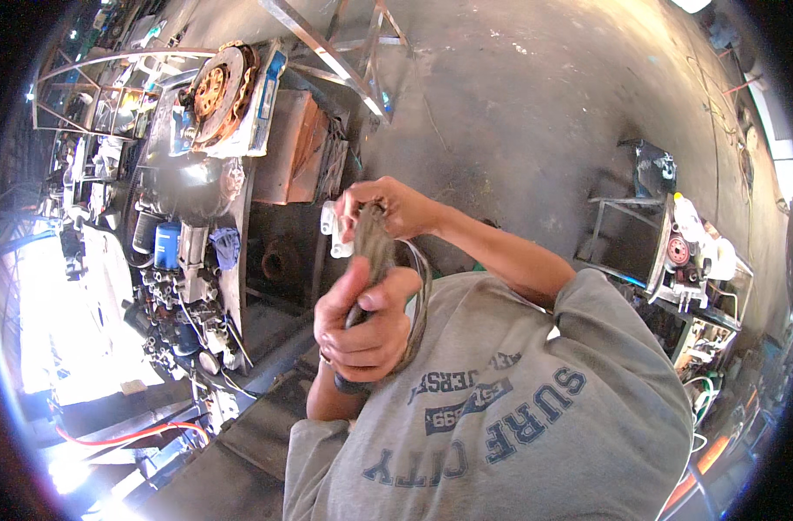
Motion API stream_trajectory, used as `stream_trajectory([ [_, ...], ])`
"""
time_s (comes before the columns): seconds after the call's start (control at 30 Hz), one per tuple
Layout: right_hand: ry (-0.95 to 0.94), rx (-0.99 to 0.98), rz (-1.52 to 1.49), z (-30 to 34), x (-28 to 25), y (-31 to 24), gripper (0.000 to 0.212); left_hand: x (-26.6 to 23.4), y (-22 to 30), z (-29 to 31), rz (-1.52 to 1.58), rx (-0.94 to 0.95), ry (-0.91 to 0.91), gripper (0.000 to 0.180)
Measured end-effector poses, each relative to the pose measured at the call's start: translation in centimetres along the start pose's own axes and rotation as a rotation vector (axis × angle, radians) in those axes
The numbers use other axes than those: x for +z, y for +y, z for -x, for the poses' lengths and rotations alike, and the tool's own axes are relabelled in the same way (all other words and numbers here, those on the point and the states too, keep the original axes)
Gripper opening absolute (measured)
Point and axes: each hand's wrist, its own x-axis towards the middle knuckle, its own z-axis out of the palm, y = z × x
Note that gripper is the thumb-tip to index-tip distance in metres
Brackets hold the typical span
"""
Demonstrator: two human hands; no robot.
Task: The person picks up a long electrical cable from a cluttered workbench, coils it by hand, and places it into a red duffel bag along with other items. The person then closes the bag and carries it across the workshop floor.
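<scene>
A grey-brown bundle, like coiled cord or cable point(376, 247), stretches between my two hands in front of my chest. My left hand point(368, 326) is closed around its lower part, thumb along the top. Farther off, my right hand point(388, 208) has its fingers curled on the upper end. A thin loop hangs from the bundle against my grey shirt point(500, 408), to the right of my left hand. White plastic pieces point(335, 230) show beside the right fingers; I cannot tell whether that hand touches them.
At left, a cluttered bench bears a rusty clutch disc point(218, 91), a blue canister point(166, 246), a blue cloth point(225, 247) and several metal parts. A brown box point(288, 148) stands beside it. Metal frame bars point(327, 52) rise ahead. A metal stand point(626, 239) and bottle point(687, 217) are at right.
</scene>
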Motion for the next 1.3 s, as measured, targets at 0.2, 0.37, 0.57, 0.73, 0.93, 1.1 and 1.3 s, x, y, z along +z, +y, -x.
stream_trajectory([
  [0.2,0.594,-0.036,0.432,-0.2,1.2,1.5,0.019,1.7,-1.3,-1.5,0.012,0.535,-0.012,0.048],
  [0.37,0.649,0.102,0.402,-0.2,1.2,-0.9,0.036,-1.5,-2.4,0.1,-0.292,0.482,0.286,0.075],
  [0.57,0.515,-0.228,0.768,-1.8,-0.6,-4.7,0.031,-1.2,1.1,1.6,-0.778,0.408,0.492,0.082],
  [0.73,0.299,-0.397,0.900,-3.2,-1.0,-8.9,0.034,-1.2,2.2,0.9,-0.574,0.337,0.468,0.055],
  [0.93,-0.142,-0.202,1.105,-2.9,-3.7,-11.4,0.031,-1.1,2.2,0.8,-0.495,0.246,0.513,0.023],
  [1.1,-0.202,0.010,0.694,-2.0,-7.4,-11.1,0.037,-0.5,1.8,1.2,-0.439,0.313,0.447,0.025],
  [1.3,-0.327,0.525,0.284,1.8,-9.7,-6.6,0.050,1.2,0.6,1.5,-0.341,0.380,0.342,0.023],
])
